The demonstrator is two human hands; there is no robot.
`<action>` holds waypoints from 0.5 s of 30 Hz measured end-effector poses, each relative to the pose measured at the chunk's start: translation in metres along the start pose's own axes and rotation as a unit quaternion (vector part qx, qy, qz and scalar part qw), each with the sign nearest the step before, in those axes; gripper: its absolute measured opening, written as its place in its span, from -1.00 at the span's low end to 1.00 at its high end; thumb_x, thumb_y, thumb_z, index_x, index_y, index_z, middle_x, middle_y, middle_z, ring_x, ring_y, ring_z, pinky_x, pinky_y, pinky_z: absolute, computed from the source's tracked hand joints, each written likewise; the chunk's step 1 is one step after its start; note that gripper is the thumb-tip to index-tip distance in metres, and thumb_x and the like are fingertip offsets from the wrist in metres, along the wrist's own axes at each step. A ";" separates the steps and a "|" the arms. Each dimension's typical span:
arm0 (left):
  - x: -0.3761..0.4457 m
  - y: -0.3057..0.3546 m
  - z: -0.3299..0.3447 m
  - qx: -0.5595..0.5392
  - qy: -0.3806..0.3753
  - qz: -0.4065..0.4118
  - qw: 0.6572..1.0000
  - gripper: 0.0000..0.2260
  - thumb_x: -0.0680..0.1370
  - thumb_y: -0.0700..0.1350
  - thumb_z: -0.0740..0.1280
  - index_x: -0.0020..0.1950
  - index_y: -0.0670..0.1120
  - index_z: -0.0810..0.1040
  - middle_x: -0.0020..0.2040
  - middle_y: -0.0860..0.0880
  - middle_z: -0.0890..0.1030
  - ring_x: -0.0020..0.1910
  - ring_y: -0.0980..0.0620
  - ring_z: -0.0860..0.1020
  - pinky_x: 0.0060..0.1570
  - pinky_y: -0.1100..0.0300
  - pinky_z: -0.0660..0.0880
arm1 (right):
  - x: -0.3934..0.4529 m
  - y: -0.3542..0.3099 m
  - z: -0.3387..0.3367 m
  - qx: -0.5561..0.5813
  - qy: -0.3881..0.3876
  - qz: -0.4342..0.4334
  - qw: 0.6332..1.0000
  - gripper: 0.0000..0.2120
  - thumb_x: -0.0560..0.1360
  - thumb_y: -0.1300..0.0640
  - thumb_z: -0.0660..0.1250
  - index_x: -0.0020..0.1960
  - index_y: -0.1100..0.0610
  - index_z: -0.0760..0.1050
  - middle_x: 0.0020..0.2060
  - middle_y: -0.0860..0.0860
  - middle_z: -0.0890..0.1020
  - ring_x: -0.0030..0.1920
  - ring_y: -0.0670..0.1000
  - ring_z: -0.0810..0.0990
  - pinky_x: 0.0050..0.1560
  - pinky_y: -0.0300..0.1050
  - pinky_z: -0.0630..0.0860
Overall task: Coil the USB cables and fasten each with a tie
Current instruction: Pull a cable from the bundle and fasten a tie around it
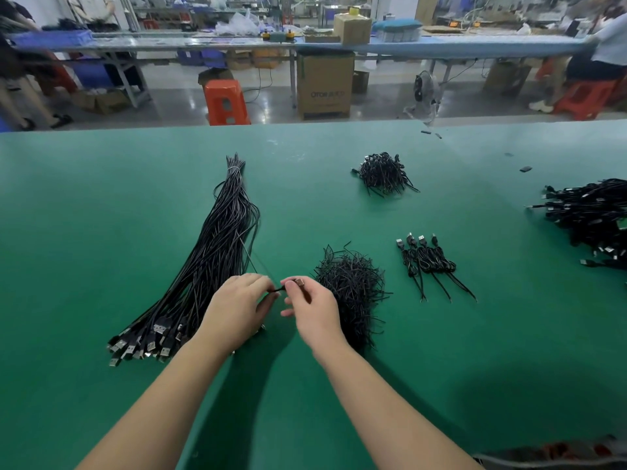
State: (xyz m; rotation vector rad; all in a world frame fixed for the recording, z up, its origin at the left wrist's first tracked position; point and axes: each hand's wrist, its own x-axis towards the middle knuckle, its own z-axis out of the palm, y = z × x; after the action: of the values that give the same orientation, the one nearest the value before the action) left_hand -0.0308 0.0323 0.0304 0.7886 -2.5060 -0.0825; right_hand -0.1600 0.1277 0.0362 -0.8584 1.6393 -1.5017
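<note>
Both hands meet above the green table (101,232), near its front edge. The right hand (314,310) pinches a cable's plug (299,283) in a narrow grip; the left hand (237,310) pinches the same cable (276,289) beside it — between the cable bundle (217,252) and the pile of ties (353,286).

Bright, even overhead light floods the green matte desk (101,198), leaving soft dark shadows beneath both forearms and at lower right. The glossy grey workshop floor (176,96) shows glare. The background is blurred, and wide-angle distortion bends the edges.
</note>
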 end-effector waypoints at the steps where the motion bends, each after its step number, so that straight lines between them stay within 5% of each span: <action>1: 0.001 0.002 0.000 -0.022 0.008 -0.012 1.000 -0.96 0.54 -0.14 0.42 -0.06 -0.10 0.60 -0.10 0.00 0.66 -0.08 -0.08 0.62 0.00 0.12 0.44 | -0.001 -0.005 -0.002 0.000 -0.011 -0.007 1.000 -0.83 0.64 0.13 0.29 -0.05 0.02 0.64 -0.19 -0.08 0.68 -0.22 -0.16 0.63 -0.15 -0.28 0.55; 5: 0.005 -0.004 0.005 -0.090 -0.046 -0.061 0.993 -0.85 0.61 -0.22 0.31 0.16 -0.15 0.60 0.20 -0.07 0.62 0.36 -0.09 0.49 0.34 0.09 0.37 | -0.012 -0.029 -0.015 0.058 -0.102 -0.064 0.991 -0.74 0.68 0.15 0.22 -0.06 0.07 0.65 -0.04 0.05 0.74 0.10 0.03 0.66 0.28 -0.12 0.49; 8: 0.003 -0.014 0.009 -0.131 -0.087 -0.162 0.974 -0.77 0.67 -0.17 0.20 0.29 -0.16 0.53 0.34 -0.11 0.52 0.46 -0.07 0.36 0.41 0.04 0.32 | -0.019 -0.056 -0.029 0.175 -0.127 -0.061 0.975 -0.76 0.65 0.09 0.24 -0.08 0.12 0.62 -0.08 0.18 0.72 0.05 0.16 0.69 0.24 0.01 0.56; 12: -0.007 -0.022 0.014 -0.119 -0.174 -0.217 0.953 -0.76 0.70 -0.01 0.13 0.11 -0.11 0.52 0.07 -0.06 0.59 0.17 -0.08 0.53 0.15 -0.02 0.47 | -0.015 -0.096 -0.061 0.306 -0.091 -0.055 0.946 -0.75 0.54 0.01 0.26 -0.02 0.19 0.56 -0.15 0.17 0.70 -0.12 0.14 0.71 -0.06 -0.02 0.65; 15: -0.013 -0.015 0.014 -0.089 -0.211 -0.216 0.949 -0.71 0.69 0.07 0.09 -0.05 -0.07 0.47 -0.16 0.01 0.56 -0.13 -0.05 0.54 -0.06 -0.04 0.51 | -0.002 -0.120 -0.082 0.304 -0.050 -0.086 0.948 -0.74 0.53 0.02 0.26 0.01 0.22 0.54 -0.14 0.15 0.70 -0.12 0.12 0.70 -0.12 -0.07 0.67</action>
State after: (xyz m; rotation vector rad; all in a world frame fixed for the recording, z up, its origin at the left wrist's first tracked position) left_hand -0.0207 0.0254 0.0094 1.3456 -2.6045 -0.6838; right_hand -0.2303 0.1597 0.1595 -0.7189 0.9473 -1.9023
